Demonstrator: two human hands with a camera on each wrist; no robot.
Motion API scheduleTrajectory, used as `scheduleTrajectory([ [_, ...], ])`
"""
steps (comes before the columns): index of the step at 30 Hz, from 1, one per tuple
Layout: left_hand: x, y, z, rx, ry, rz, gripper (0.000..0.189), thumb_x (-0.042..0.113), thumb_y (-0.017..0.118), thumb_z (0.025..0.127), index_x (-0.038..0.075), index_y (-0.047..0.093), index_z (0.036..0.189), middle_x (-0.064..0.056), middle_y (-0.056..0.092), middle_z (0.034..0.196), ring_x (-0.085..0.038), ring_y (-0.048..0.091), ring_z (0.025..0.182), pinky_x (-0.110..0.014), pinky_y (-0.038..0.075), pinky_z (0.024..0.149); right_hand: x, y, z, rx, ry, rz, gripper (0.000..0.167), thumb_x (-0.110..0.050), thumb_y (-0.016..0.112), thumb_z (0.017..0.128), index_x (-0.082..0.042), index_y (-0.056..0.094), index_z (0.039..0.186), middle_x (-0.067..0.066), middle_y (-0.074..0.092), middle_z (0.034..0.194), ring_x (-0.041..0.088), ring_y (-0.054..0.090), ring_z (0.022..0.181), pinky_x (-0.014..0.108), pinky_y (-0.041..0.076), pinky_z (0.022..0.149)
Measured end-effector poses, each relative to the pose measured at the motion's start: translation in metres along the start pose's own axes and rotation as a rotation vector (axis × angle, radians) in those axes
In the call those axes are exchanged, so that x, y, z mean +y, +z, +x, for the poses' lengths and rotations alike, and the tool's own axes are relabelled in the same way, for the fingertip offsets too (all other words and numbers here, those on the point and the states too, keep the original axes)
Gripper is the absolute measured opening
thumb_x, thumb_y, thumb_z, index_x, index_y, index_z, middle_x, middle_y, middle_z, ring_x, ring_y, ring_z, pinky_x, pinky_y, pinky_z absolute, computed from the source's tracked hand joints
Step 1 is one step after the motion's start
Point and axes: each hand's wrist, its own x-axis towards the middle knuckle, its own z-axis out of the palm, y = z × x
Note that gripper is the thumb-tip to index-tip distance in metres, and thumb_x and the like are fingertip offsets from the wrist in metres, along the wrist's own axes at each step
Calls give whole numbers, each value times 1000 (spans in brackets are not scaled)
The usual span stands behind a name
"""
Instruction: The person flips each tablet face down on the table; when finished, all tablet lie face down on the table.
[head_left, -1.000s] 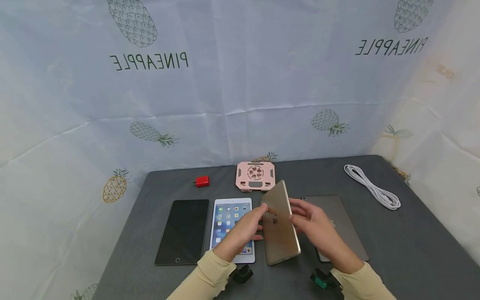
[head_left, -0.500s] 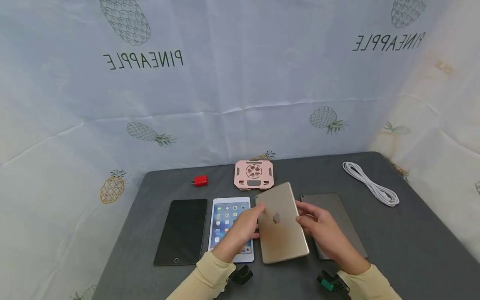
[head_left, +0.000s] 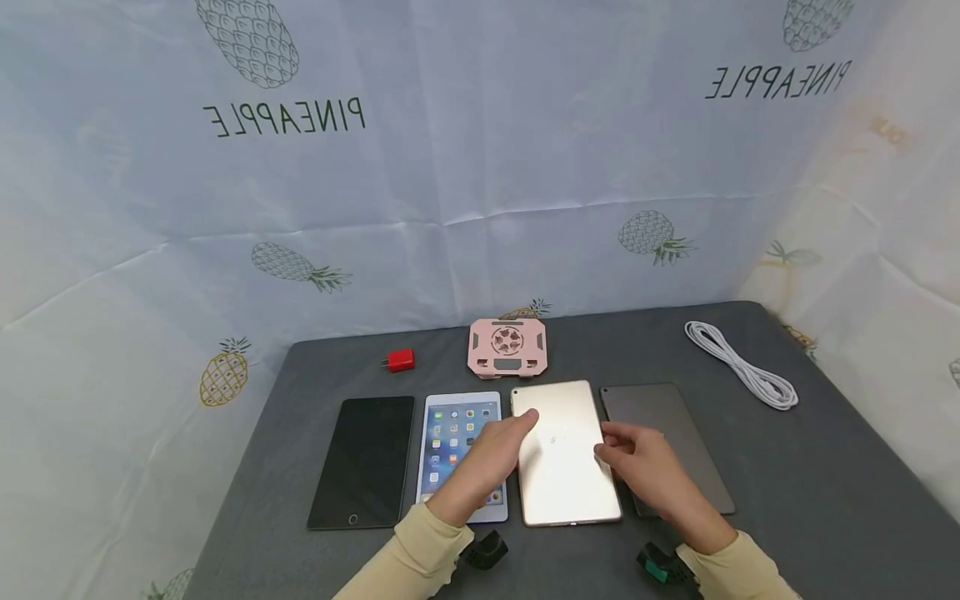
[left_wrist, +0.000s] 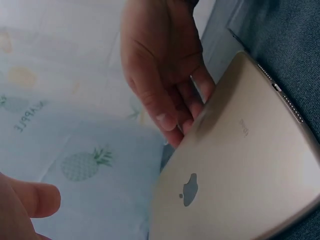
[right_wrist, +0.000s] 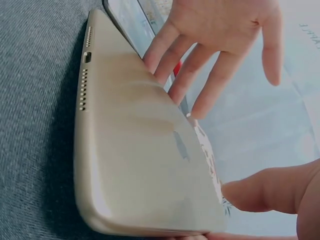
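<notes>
A gold tablet (head_left: 562,479) with an apple logo on its back lies face down, close over the table, between my hands. My left hand (head_left: 491,458) is at its left edge. In the right wrist view the left hand's fingers (right_wrist: 185,82) are straight along that edge, the thumb held away. My right hand (head_left: 645,462) is by the opposite edge; in the left wrist view its fingers (left_wrist: 192,100) bend loosely beside the edge, and its thumb stands apart from the tablet's back. A white tablet (head_left: 446,442) with a lit home screen is partly hidden under my left forearm.
A black tablet (head_left: 363,467) lies at the left, and a grey tablet (head_left: 667,425) lies partly behind my right hand. Farther back are a red charger plug (head_left: 401,360), a pink stand (head_left: 507,350) and a coiled white cable (head_left: 742,367). Pineapple-print cloth (head_left: 450,150) hangs behind the table (head_left: 810,492).
The gold tablet has turned from steeply tilted to nearly flat, its back now facing up. My right hand has moved slightly right and lower; the left hand's thumb has lifted.
</notes>
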Motion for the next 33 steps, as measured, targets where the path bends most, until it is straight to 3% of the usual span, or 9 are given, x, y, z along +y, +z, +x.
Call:
scheduleTrajectory([
  [3, 0, 0, -1, -13, 15, -9, 75, 59, 42, 111, -1, 54, 156, -21, 50, 165, -45, 43, 156, -67, 35, 127, -1, 2, -1, 22, 3, -62, 52, -17, 71, 103, 12, 60, 145, 21, 73, 121, 27, 72, 105, 35, 62, 78],
  [9, 2, 2, -3, -20, -5, -10, 74, 60, 43, 110, 2, 56, 156, -20, 50, 165, -45, 43, 156, -68, 35, 127, -3, 5, -5, 73, -15, -153, 55, -24, 74, 101, 10, 63, 142, 20, 77, 117, 32, 76, 105, 40, 64, 78],
  [19, 1, 7, -5, -21, 0, -27, 70, 58, 46, 110, 5, 59, 154, -19, 51, 165, -44, 42, 157, -69, 32, 128, -6, 8, -6, 74, -8, -170, 62, -30, 75, 100, 9, 60, 146, 15, 78, 112, 25, 76, 99, 33, 60, 70],
  [27, 2, 7, -6, -30, 18, -30, 72, 59, 45, 110, 3, 57, 154, -18, 50, 165, -44, 42, 157, -70, 32, 127, -10, 9, -7, 70, -3, -211, 64, -35, 75, 100, 6, 61, 147, 20, 75, 122, 27, 74, 106, 43, 62, 81],
  [33, 1, 6, -5, -32, 14, -17, 73, 61, 45, 109, 4, 58, 153, -17, 52, 163, -42, 45, 155, -69, 35, 126, -12, 10, -8, 59, -1, -239, 64, -36, 75, 100, 5, 61, 147, 19, 74, 123, 26, 71, 105, 44, 60, 83],
])
